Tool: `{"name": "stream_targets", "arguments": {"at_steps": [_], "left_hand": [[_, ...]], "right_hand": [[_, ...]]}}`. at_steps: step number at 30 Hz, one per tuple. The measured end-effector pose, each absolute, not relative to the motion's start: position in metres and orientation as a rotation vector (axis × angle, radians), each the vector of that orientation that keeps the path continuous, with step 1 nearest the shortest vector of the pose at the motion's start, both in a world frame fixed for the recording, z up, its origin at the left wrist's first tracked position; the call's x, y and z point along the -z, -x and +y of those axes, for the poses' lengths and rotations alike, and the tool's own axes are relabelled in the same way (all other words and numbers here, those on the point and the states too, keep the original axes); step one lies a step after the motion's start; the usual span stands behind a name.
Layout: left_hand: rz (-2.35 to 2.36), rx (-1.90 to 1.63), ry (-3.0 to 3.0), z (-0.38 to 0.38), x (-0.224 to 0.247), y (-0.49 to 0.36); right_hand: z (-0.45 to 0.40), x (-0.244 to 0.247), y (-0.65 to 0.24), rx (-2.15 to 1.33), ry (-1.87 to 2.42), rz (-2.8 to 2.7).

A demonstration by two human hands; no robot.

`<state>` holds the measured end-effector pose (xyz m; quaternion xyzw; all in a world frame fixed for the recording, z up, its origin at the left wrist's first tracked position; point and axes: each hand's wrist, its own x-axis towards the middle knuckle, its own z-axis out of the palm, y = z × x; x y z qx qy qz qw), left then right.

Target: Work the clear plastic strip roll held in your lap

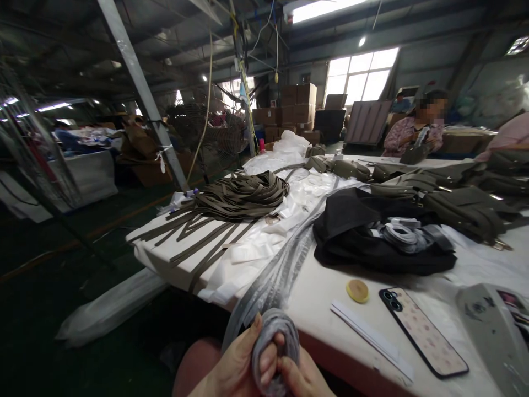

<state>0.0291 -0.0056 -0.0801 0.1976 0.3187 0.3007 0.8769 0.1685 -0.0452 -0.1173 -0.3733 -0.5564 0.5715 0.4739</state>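
Both hands cut off at frame bottom: left hand, right hand fingers curled round grey strap coil.

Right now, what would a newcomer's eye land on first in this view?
At the bottom centre, the left hand and right hand hold a wound coil of grey strap, whose tail runs up across the white table. Behind it, at the table's left end, lies a big heap of olive straps. To the right sit a black fabric bundle and a phone near the front edge.
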Motion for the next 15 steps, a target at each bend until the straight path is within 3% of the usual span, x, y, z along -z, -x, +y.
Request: {"name": "stream_targets", "arguments": {"at_steps": [6, 9, 12, 15], "left_hand": [[0.954, -0.684, -1.091, -0.007, 0.090, -0.016], [0.939, -0.485, -1.575, -0.014, 0.094, -0.017], [0.916, -0.308, -1.823, -0.020, 0.098, -0.024], [0.983, -0.513, -1.755, -0.021, 0.103, -0.029]], "right_hand": [[-0.057, 0.090, -0.219, -1.251, 1.424, -1.873], [-0.062, 0.084, -0.229, -1.182, 1.646, -2.191], [-0.062, 0.087, -0.223, -1.258, 1.604, -2.072], [-0.060, 0.093, -0.217, -1.325, 1.545, -1.739]]}}
